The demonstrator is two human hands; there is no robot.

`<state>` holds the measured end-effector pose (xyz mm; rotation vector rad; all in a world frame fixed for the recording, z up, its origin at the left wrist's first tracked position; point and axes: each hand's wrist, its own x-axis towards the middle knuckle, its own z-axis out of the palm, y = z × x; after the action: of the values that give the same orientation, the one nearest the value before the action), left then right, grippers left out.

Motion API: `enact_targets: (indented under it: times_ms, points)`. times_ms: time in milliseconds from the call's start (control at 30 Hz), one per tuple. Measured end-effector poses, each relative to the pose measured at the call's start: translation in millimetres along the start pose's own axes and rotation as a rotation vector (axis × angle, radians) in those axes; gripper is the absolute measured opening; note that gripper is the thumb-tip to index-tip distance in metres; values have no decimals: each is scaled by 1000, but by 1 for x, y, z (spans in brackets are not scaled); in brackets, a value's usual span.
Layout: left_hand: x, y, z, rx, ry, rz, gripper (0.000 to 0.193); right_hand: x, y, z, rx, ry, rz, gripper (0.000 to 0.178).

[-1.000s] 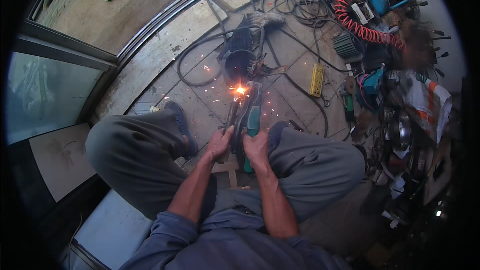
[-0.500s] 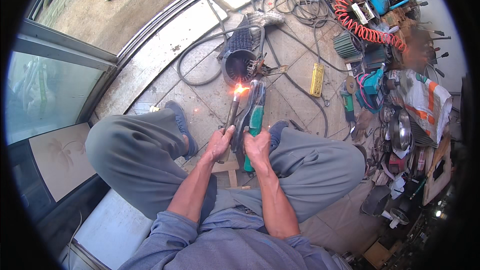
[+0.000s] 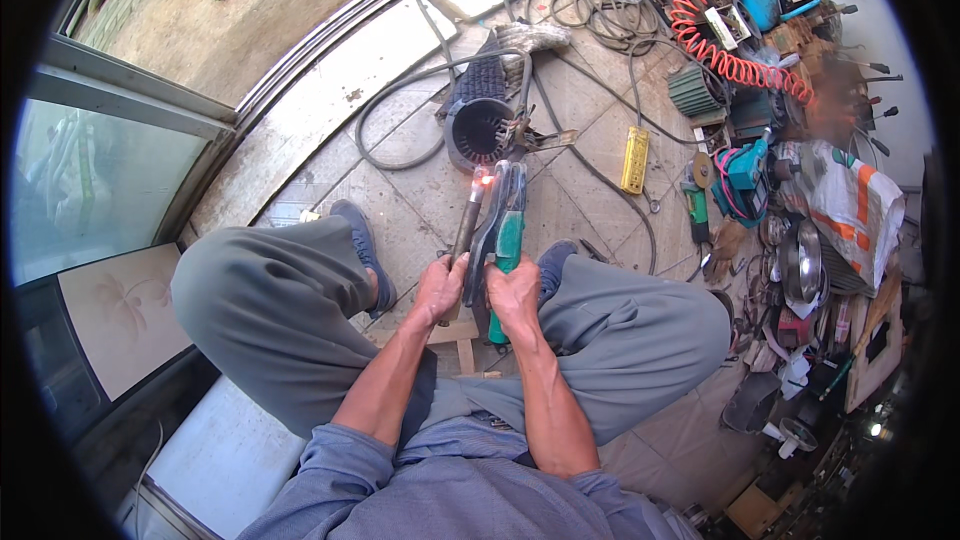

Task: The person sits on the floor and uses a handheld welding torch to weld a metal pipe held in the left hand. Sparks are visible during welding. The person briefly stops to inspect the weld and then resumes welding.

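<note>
My left hand (image 3: 440, 288) is closed round a dark metal rod (image 3: 466, 230), which points away from me. A small red-orange glow shows at the rod's far end. Close beside it, my right hand (image 3: 514, 290) grips a green-handled tool (image 3: 509, 236) with a long dark part along its left side. The tips of both meet near the front of a round motor housing (image 3: 472, 130), finned outside and open toward me. Copper-brown wires (image 3: 519, 130) stick out at the housing's right edge. Whether the tips touch the wires I cannot tell.
Black cables (image 3: 390, 166) loop over the tiled floor. A yellow power strip (image 3: 634, 160) and a green angle grinder (image 3: 698, 202) lie to the right, before a pile of tools and parts. My shoes flank the work; a glass door (image 3: 110, 180) stands at left.
The bright flame at the rod's tip has shrunk to a small red glow, and the light inside the housing has dimmed. Both hands keep nearly the same place and grip.
</note>
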<state>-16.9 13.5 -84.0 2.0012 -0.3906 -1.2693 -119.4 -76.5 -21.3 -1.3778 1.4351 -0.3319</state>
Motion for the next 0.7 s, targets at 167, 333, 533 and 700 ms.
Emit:
enact_targets:
  times_ms: [167,333,533,700]
  points:
    - [-9,17,-2,156,63,-20,51,2,8,1,19,11,-18,11]
    - [-10,16,-2,203,95,-10,51,1,7,1,36,-11,-29,11]
    - [-11,19,-2,180,90,-8,50,0,3,0,25,-7,-34,10]
    - [-8,15,-1,167,78,-20,50,0,4,0,29,-17,-21,11]
